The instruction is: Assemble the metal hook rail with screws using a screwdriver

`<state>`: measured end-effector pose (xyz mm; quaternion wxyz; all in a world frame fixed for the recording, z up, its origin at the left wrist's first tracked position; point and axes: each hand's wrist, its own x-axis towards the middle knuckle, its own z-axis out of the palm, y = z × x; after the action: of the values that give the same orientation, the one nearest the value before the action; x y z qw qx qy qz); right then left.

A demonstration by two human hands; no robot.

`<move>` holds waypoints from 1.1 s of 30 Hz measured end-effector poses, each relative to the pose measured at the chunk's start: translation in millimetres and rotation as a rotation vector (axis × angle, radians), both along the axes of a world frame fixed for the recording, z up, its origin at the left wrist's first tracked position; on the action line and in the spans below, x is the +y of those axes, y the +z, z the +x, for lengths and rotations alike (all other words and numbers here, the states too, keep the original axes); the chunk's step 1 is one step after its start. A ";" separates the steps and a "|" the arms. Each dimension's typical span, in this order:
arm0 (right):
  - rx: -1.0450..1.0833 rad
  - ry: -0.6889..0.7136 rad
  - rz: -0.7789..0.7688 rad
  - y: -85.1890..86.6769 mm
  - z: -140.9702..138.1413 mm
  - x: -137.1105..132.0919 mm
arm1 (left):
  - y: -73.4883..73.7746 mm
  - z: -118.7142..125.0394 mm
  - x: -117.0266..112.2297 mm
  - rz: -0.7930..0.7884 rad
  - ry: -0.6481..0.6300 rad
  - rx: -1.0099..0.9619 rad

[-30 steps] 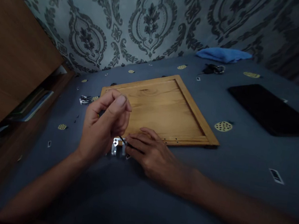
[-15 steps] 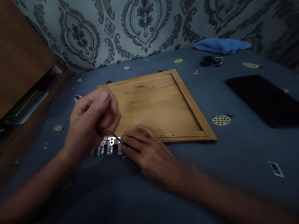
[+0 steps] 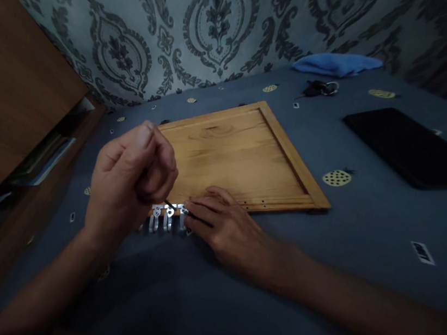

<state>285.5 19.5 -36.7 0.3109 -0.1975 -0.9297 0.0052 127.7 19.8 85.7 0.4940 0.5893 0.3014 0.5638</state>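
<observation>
A framed wooden panel [image 3: 242, 153] lies flat on the dark blue patterned cloth. Silvery metal hinges [image 3: 168, 216] sit in a row along its near edge. My left hand [image 3: 134, 172] is closed in a fist above the panel's near left corner. From it a thin dark shaft [image 3: 170, 204], apparently a screwdriver's, slants down toward the hinges; any handle is hidden inside the fist. My right hand [image 3: 226, 225] rests on the panel's near edge with its fingers stretched out, fingertips beside the rightmost hinge. Whether they pinch anything small is hidden.
A black flat tablet-like object [image 3: 415, 149] lies to the right. Farther back are a folded blue cloth [image 3: 338, 65] and a small dark item with a ring [image 3: 320, 88]. A patterned wall [image 3: 220, 19] stands behind. Wooden furniture [image 3: 20, 86] with a filled shelf borders the left.
My left hand has shifted slightly left and up, still closed around the tool. The right hand keeps its place at the panel's edge. The whole view has moved a little.
</observation>
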 end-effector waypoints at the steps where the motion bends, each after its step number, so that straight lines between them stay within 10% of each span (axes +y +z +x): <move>1: -0.001 -0.004 0.011 0.9 0.1 0.1 | -2.2 0.5 0.5 -0.004 0.009 -0.008; 33: -0.043 0.002 -0.039 2.7 1.5 -0.7 | -14.1 10.1 -4.6 -0.101 0.111 0.033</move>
<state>287.0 18.9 -34.0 0.2870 -0.2027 -0.9361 0.0192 137.9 15.3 71.6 0.4860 0.5553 0.3699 0.5644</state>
